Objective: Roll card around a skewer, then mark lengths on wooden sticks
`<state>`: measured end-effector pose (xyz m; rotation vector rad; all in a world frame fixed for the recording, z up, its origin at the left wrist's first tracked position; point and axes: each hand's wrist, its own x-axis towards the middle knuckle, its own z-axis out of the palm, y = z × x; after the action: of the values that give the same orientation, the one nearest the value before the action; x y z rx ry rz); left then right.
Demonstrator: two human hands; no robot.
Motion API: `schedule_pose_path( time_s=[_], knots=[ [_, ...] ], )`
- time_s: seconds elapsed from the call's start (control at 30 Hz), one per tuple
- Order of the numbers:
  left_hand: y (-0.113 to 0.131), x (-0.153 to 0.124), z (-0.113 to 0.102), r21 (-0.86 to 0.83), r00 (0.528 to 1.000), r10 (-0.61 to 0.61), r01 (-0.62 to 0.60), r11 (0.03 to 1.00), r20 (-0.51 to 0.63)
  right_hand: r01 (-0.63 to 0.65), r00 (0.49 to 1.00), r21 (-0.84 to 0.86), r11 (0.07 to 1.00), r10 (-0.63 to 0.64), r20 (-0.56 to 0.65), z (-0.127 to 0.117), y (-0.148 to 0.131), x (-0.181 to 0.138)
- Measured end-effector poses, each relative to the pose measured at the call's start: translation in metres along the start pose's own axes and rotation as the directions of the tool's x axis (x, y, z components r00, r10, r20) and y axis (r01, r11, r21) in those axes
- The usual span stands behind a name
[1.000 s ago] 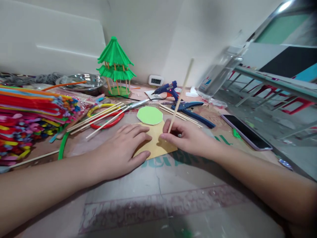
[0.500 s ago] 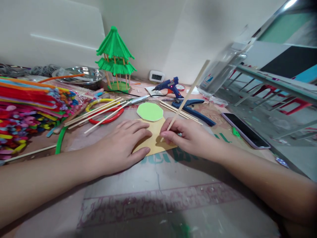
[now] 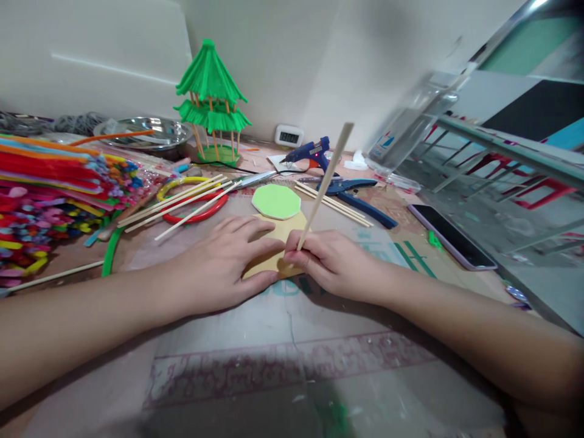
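Pinched between the thumb and fingers of my right hand [image 3: 331,261] is a thin wooden stick [image 3: 325,185], held upright with its top leaning slightly right. Its lower tip is hidden by the fingers, over a yellow card [image 3: 287,230]. My left hand [image 3: 232,258] lies flat with fingers spread on the left part of that card, holding nothing. Just behind the card, overlapping its far edge, rests a light green octagon [image 3: 276,201]. Several loose wooden sticks [image 3: 171,204] lie left of it, and a few more sticks [image 3: 337,205] lie to its right.
A green-roofed model pavilion [image 3: 212,103] stands at the back, near a blue glue gun [image 3: 312,152] and a white timer [image 3: 289,135]. Blue-handled pliers [image 3: 360,198] and a phone [image 3: 451,236] lie right. Bundled pipe cleaners [image 3: 55,201] crowd the left; scissors [image 3: 196,210] lie beside them.
My right hand has shifted left and closed more tightly around the stick, which now stands steeper. My left hand stays flat on the card.
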<state>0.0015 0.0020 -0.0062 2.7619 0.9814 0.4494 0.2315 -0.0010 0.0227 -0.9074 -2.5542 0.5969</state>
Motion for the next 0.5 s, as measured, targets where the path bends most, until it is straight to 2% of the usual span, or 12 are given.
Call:
schedule_pose_path(
  time_s=[0.23,0.37,0.43,0.5],
  knots=[
    [0.0,0.0,-0.001,-0.003,1.0,-0.004,0.004,1.0,0.005,0.032,0.999,-0.11,0.993,-0.033,-0.009,0.002,0.01,0.0],
    [0.002,0.002,-0.004,-0.004,1.0,-0.027,0.027,1.0,0.01,-0.066,0.996,-0.252,0.965,0.047,-0.078,-0.004,0.023,0.004],
    [0.002,0.002,-0.004,0.006,0.999,-0.033,0.033,0.999,0.012,-0.073,0.993,-0.237,0.969,0.049,-0.107,-0.005,0.024,0.004],
    [0.002,0.002,-0.003,0.009,1.0,-0.015,0.015,1.0,0.011,-0.011,0.999,-0.171,0.985,0.002,-0.054,-0.004,0.02,0.004]
  ],
)
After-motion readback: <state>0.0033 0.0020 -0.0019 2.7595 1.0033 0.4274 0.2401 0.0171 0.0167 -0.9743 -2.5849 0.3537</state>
